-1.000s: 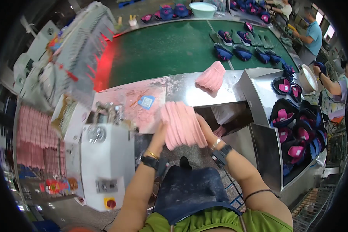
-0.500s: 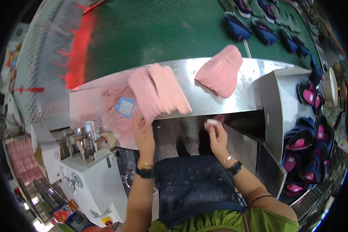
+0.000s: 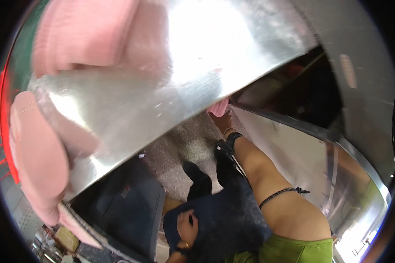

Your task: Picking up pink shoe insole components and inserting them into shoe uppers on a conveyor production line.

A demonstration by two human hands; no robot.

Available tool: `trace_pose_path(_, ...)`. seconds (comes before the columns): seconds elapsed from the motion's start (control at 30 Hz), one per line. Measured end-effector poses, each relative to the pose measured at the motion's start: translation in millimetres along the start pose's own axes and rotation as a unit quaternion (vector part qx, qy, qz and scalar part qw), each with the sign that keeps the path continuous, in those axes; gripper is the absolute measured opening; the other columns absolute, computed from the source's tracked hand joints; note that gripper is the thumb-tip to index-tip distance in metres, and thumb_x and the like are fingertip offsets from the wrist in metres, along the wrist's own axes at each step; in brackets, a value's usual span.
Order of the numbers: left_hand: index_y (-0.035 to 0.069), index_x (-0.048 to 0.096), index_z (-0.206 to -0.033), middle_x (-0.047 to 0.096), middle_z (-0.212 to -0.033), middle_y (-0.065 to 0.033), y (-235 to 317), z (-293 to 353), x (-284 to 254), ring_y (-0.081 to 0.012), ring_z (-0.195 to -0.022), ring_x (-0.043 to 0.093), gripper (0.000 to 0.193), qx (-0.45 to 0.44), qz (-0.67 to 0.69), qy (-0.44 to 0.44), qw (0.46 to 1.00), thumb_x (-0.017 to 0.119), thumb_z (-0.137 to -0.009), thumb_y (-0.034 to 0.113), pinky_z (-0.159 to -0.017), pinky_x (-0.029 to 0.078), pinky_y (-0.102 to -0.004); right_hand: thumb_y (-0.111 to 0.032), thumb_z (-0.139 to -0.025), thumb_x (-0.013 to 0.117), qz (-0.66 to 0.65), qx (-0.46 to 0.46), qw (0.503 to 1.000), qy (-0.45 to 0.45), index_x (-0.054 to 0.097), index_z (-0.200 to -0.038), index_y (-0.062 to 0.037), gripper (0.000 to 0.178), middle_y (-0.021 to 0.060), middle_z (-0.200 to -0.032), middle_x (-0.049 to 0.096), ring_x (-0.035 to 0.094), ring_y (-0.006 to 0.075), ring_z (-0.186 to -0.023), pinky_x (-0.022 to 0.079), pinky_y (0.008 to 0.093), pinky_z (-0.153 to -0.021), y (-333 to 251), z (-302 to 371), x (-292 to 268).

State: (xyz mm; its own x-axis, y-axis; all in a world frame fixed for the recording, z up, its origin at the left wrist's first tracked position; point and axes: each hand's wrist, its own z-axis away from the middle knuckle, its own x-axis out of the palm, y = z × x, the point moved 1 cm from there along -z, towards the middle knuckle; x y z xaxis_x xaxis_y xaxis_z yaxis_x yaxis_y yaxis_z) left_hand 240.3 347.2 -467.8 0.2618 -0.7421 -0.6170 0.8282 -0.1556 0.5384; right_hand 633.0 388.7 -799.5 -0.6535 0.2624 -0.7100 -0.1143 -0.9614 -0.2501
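Observation:
My right hand (image 3: 221, 121) reaches under the front edge of the metal table (image 3: 131, 118). It grips a bundle of pink insoles (image 3: 219, 107), of which only one end shows; its fingertips are partly hidden. My left hand (image 3: 187, 229) lies on the dark apron (image 3: 228, 215) over my lap, fingers loosely bent, thumb apart, nothing in it. On the tabletop at the upper left sits a blurred pink insole stack (image 3: 85, 37). Another pile of pink insoles (image 3: 41, 149), tied with a thin band, lies at the far left edge.
Beneath the tabletop on the right opens a dark compartment (image 3: 303, 96) with a metal edge. A grey panel (image 3: 360, 74) rises beside it. A dark box-like cabinet (image 3: 123, 206) stands below the table at left. Part of a green belt (image 3: 25, 65) shows behind the insoles.
My view has swung down and to the right, nearer the table. My right hand has moved under the table edge onto a pink bundle. My left hand has dropped from the table to my lap.

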Motion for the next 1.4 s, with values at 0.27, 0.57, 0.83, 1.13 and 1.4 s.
trace_pose_path(0.27,0.007,0.068,-0.094,0.064,-0.096,-0.0183,-9.6,-30.4,-22.0,-0.0402,-0.093,0.059,0.013,-0.081,-0.033,0.081,0.993,0.063,-0.082,0.012,-0.084,0.048,-0.0493,-0.059,-0.082,0.065,-0.139,-0.071,0.974,-0.165,0.04,-0.136,0.0032,0.086,0.0233,-0.132,0.053,0.053,0.0389,-0.122,0.044,0.0446,-0.101,-89.5,36.9,34.1)
trace_pose_path(0.57,0.011,0.071,-0.102,0.066,-0.097,-0.0129,0.0,35.3,-4.9,-0.0345,-0.091,0.062,0.025,-0.077,-0.098,-0.024,0.992,0.062,-0.084,0.026,-0.085,0.049,-0.0443,-0.033,-0.092,0.065,-0.288,-0.137,0.915,-0.248,0.062,-0.123,-0.0006,0.045,0.0105,-0.112,0.068,0.064,0.02,-0.099,0.051,0.0345,-0.085,73.1,191.7,-96.0)
trace_pose_path(0.83,0.01,0.07,-0.106,0.071,-0.094,-0.0175,125.3,59.3,-138.0,-0.0367,-0.089,0.068,0.026,-0.006,-0.042,-0.004,0.999,0.061,-0.09,0.028,-0.081,0.054,-0.045,-0.021,-0.085,0.072,-0.29,-0.473,0.782,-0.284,0.042,-0.146,-0.0012,0.071,0.0176,-0.131,0.056,0.055,0.0237,-0.12,0.043,0.0361,-0.103,-140.7,462.5,-394.4)
trace_pose_path(1.13,0.006,0.069,-0.102,0.07,-0.087,-0.0153,251.4,69.9,-299.5,-0.0276,-0.069,0.067,0.019,0.024,0.235,0.172,0.956,0.062,-0.094,0.022,-0.067,0.053,-0.0362,-0.035,-0.088,0.07,-0.228,-0.551,0.749,-0.289,0.047,-0.142,0.0023,0.07,0.0194,-0.124,0.063,0.061,0.0238,-0.112,0.046,0.0349,-0.099,-319.1,458.7,-426.1)
trace_pose_path(1.4,0.004,0.069,-0.095,0.065,-0.073,-0.0116,184.5,-1.8,-349.8,-0.0228,-0.065,0.065,0.02,0.024,0.234,0.239,0.942,0.062,-0.096,0.023,-0.062,0.049,-0.035,-0.027,-0.092,0.068,-0.158,-0.397,0.825,-0.371,0.045,-0.145,0.0006,0.064,0.0115,-0.126,0.062,0.058,0.0149,-0.112,0.044,0.0303,-0.1,-272.2,442.4,-448.1)
